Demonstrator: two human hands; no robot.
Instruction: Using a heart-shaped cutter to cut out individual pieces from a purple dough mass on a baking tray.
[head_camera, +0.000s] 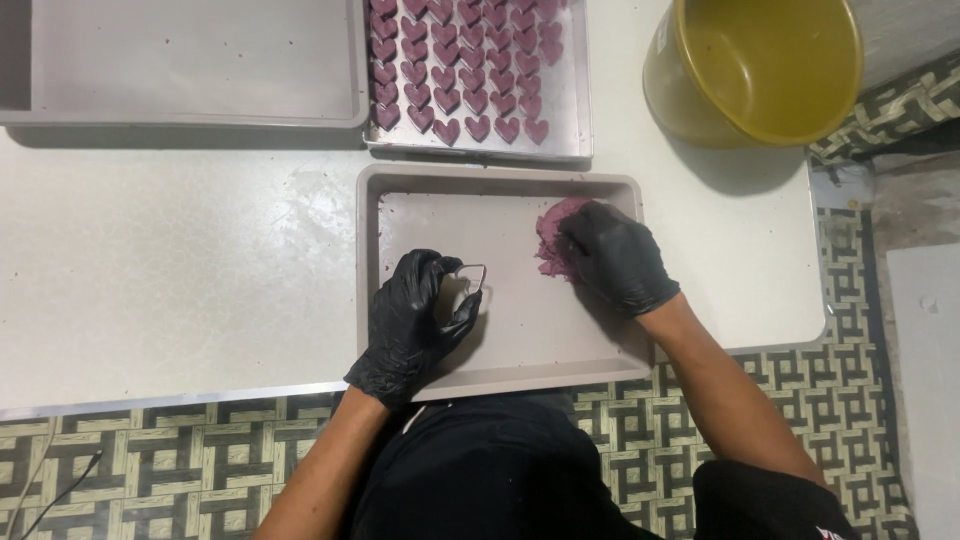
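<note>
Both my hands wear black gloves over a grey tray (520, 350) in front of me. My left hand (410, 325) holds a thin metal heart-shaped cutter (472, 277) by its edge, just above the tray floor. My right hand (615, 255) presses down on a lump of purple dough (553, 235) at the tray's upper right. Part of the dough is hidden under my fingers.
A metal tray (575, 110) behind holds several rows of purple heart-shaped pieces (465, 65). Another grey tray (190, 60) sits at the back left. A yellow bucket (755, 65) stands at the back right. The white table ends near my body, above patterned floor.
</note>
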